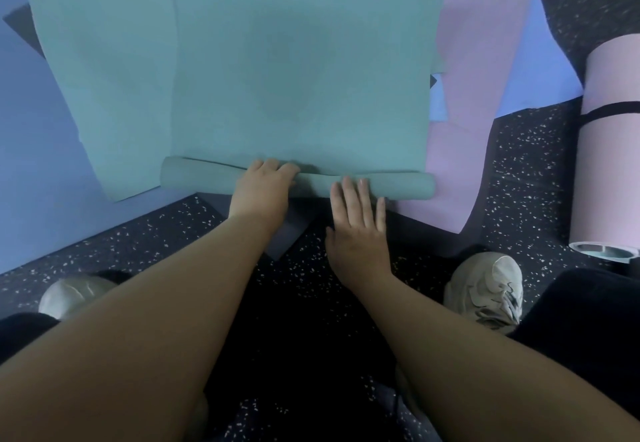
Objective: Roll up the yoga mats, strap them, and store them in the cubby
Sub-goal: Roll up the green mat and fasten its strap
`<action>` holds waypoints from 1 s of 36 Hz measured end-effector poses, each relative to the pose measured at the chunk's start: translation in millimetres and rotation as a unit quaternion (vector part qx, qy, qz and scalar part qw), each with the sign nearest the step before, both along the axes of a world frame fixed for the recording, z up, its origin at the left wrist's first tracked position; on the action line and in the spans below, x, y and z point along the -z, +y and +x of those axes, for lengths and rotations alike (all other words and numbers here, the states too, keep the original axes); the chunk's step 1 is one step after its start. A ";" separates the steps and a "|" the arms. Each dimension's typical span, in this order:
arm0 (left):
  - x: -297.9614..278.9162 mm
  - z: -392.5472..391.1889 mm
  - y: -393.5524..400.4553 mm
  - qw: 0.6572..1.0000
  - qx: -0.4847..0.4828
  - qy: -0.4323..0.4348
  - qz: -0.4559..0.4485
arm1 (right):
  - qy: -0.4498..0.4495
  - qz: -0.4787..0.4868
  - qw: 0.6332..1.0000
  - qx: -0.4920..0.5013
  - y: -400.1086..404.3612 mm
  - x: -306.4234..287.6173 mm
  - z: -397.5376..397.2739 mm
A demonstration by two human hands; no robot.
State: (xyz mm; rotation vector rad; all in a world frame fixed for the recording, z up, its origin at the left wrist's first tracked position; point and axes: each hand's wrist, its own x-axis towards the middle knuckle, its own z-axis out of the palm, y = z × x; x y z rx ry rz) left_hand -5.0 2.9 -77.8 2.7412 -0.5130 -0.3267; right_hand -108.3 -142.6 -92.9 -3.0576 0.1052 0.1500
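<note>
A teal yoga mat (298, 67) lies flat on the floor, its near end turned into a thin roll (207, 177) running left to right. My left hand (261, 189) curls over the middle of that roll, fingers wrapped over its top. My right hand (358, 220) lies flat with straight fingers, the fingertips touching the roll just right of the left hand. A pink mat (604, 151), rolled and bound with a black strap (609, 112), lies at the right edge.
A second teal mat (104, 78), a blue mat (38, 178) and a flat pink mat (457, 151) lie spread under and beside the teal one. The floor (519, 171) is dark speckled rubber. My two light shoes (485, 289) frame my arms.
</note>
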 end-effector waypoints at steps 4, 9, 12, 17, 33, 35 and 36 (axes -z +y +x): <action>-6.7 1.3 -4.3 1.000 -0.018 0.002 0.020 | 0.022 -0.016 1.000 0.004 2.1 0.9 -1.1; -6.5 -0.9 -3.9 0.998 -0.018 -0.064 -0.008 | 0.054 0.014 0.998 0.016 2.4 -4.6 19.5; -1.3 -2.1 -0.5 0.993 -0.008 -0.114 -0.008 | 0.114 0.041 0.993 -0.007 -5.0 -11.3 34.7; 6.0 -12.6 2.4 0.989 0.006 -0.148 0.017 | 0.154 0.047 0.987 -0.005 -9.6 -20.0 51.5; 9.7 -18.3 7.2 0.988 0.054 -0.044 0.137 | 0.100 0.088 0.991 0.008 -15.6 -22.6 72.8; 4.0 -14.4 5.4 0.987 0.058 -0.034 0.148 | 0.056 0.093 0.994 0.006 -16.5 -20.5 74.1; 1.9 -12.6 4.4 0.987 0.058 -0.035 0.146 | 0.023 0.093 0.995 0.007 -17.7 -19.0 74.1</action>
